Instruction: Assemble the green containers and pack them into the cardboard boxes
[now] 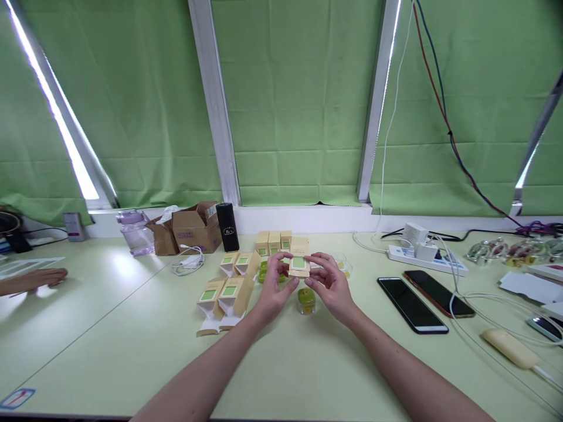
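Observation:
Between my two hands is a small cream box (299, 265) with a green label, gripped at its left side by my left hand (276, 284) and at its right side by my right hand (331, 286). Just below it on the table stands a small clear jar with a green lid (307, 300). More green-lidded jars (263, 272) are partly hidden behind my left hand. To the left lie several cream boxes (229, 296) with green labels, the front ones with white flaps out. Further cream boxes (274, 241) stand behind my hands. Clear plastic pieces (345, 266) sit behind my right hand.
Two phones (412, 305) (438, 293), a power strip (427, 259) and loose white cables occupy the right. Back left are a cardboard box (196, 228), black cylinder (227, 227) and purple-lidded bottle (136, 234). Another person's hand (41, 278) rests at far left.

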`<state>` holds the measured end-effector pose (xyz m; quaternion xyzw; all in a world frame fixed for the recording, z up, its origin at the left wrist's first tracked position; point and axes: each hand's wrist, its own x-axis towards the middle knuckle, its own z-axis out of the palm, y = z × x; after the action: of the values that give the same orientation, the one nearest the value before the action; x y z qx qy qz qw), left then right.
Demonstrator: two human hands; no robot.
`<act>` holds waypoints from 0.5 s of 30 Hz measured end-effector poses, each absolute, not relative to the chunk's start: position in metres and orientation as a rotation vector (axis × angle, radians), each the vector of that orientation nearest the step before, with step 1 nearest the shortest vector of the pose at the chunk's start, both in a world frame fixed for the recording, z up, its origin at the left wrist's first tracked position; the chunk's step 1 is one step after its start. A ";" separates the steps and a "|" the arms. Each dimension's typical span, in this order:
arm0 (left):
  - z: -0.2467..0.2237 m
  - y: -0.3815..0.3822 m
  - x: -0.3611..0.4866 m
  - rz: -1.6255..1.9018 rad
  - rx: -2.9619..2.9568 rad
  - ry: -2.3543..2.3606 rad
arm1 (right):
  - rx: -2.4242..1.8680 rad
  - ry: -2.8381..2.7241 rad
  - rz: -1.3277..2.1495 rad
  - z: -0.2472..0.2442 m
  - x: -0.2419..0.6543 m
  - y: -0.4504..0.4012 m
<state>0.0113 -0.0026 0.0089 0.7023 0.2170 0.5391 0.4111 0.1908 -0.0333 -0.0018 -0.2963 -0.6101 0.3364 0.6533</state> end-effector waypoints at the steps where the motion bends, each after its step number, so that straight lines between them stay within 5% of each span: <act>1: 0.009 -0.003 0.011 1.361 1.771 0.551 | -0.672 -1.384 0.764 -0.002 0.191 -0.033; 15: 0.008 0.000 0.013 1.387 1.813 0.593 | -0.675 -1.367 0.778 -0.001 0.191 -0.033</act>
<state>0.0131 -0.0003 0.0081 0.7106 0.2324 0.5435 0.3816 0.1908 -0.0334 -0.0006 -0.2977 -0.6030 0.3431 0.6558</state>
